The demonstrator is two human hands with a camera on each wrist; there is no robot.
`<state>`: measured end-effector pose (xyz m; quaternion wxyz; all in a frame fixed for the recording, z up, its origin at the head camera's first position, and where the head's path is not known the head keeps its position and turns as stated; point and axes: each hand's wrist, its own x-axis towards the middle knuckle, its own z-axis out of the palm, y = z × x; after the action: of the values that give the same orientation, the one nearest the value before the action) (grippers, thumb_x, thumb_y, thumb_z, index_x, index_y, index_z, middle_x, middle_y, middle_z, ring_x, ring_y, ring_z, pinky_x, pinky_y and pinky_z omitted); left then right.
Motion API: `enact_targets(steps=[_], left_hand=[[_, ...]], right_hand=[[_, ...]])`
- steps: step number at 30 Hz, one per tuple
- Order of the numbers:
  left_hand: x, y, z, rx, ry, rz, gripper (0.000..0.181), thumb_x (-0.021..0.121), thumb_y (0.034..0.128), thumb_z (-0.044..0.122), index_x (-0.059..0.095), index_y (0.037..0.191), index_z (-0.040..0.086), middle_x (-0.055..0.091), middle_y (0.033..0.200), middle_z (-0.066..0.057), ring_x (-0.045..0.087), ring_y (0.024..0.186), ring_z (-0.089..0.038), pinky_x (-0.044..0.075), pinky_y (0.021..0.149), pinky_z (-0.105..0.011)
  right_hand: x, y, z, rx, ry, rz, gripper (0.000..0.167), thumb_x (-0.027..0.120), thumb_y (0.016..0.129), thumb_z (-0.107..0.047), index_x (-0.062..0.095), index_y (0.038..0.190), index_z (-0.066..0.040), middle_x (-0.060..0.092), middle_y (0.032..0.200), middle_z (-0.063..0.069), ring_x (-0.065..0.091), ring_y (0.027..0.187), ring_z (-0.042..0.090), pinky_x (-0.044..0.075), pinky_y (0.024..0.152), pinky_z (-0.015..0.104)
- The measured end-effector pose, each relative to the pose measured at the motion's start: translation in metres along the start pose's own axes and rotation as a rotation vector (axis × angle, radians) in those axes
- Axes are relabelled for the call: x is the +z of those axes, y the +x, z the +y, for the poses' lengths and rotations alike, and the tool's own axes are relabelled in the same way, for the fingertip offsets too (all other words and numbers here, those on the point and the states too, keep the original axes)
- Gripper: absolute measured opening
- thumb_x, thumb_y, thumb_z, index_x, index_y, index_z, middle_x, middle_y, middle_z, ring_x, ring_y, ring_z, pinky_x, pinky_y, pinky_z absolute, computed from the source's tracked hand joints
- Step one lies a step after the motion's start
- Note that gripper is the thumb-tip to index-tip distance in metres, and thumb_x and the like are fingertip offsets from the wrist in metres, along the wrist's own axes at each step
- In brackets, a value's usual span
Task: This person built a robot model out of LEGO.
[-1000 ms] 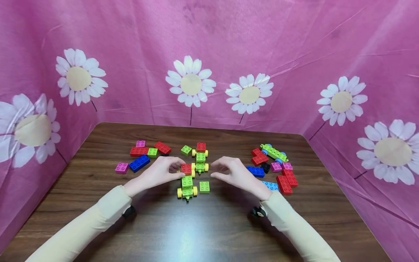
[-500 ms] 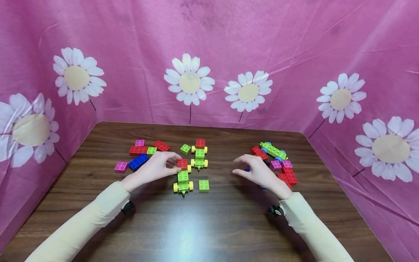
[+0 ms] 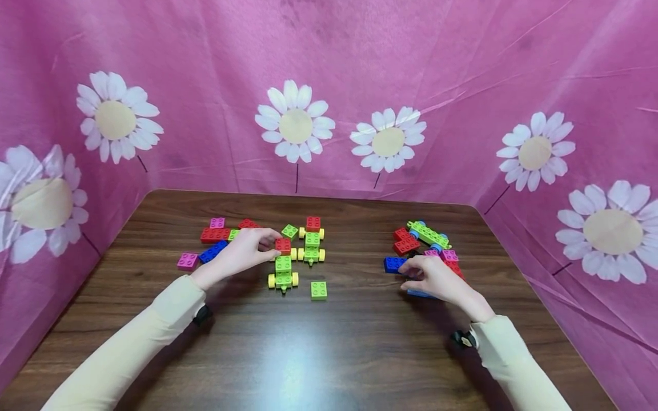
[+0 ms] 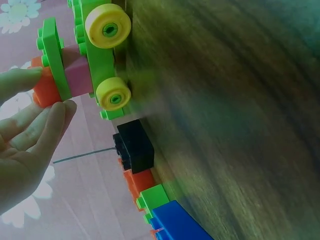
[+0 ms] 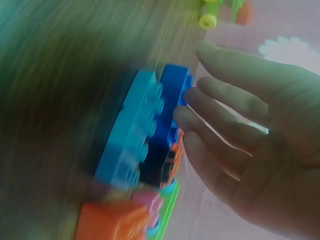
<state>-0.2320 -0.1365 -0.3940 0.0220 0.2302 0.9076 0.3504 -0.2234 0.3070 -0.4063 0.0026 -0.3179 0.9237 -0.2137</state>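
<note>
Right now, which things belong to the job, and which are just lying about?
Likely in the job:
near yellow-wheeled car, its red brick pinched by the left hand
dark blue brick by the right hand

Apparently lying about:
blue-wheeled green base
leftmost pink brick

You've red on the top brick (image 3: 283, 245) of the nearer wheeled toy (image 3: 283, 264), lime green on its body (image 4: 102, 62), pink on the sandwiched brick (image 4: 77, 74) within, yellow on its wheels (image 4: 107, 26); the farther wheeled toy (image 3: 312, 239) likewise lime and yellow, red on its far brick (image 3: 313, 223). To your right: dark blue brick (image 3: 393, 264), sky-blue brick (image 5: 129, 127), wheeled base (image 3: 428, 234) lime with blue wheels. Your sleeves (image 3: 136, 337) cream, tabletop (image 3: 354, 348) brown with darker grain streaks, cloth (image 3: 329, 45) magenta, patterned in white daisies (image 3: 295, 125) with pale yellow centres.
</note>
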Motion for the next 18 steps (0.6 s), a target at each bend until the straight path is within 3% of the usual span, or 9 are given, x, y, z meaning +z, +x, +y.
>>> enact_targets(steps=[5,12,18], left_hand=[[-0.001,0.003,-0.002,-0.021,-0.045,0.006,0.033,0.07,0.0915,0.018,0.066,0.121,0.002,0.073,0.112,-0.014,0.07,0.102,-0.027,0.058,0.09,-0.045],[-0.001,0.008,-0.005,-0.007,-0.017,0.024,0.034,0.069,0.0931,0.017,0.065,0.122,-0.001,0.072,0.114,-0.017,0.07,0.103,-0.03,0.058,0.089,-0.045],[0.0,0.011,-0.007,-0.001,-0.019,0.032,0.034,0.069,0.0924,0.016,0.065,0.121,-0.001,0.072,0.114,-0.018,0.071,0.101,-0.03,0.058,0.089,-0.046]], right_hand=[[-0.004,-0.013,0.007,0.058,-0.018,-0.014,0.027,0.086,0.074,-0.016,0.073,0.096,-0.006,0.072,0.09,0.004,0.07,0.083,0.019,0.06,0.074,0.032],[-0.002,-0.017,0.013,0.102,-0.109,-0.074,0.029,0.087,0.074,-0.016,0.074,0.098,-0.008,0.073,0.095,0.004,0.065,0.086,0.017,0.058,0.079,0.037],[0.007,-0.013,0.007,0.072,-0.109,-0.08,0.027,0.086,0.075,-0.013,0.074,0.099,-0.009,0.074,0.097,0.002,0.066,0.089,0.018,0.059,0.081,0.039]])
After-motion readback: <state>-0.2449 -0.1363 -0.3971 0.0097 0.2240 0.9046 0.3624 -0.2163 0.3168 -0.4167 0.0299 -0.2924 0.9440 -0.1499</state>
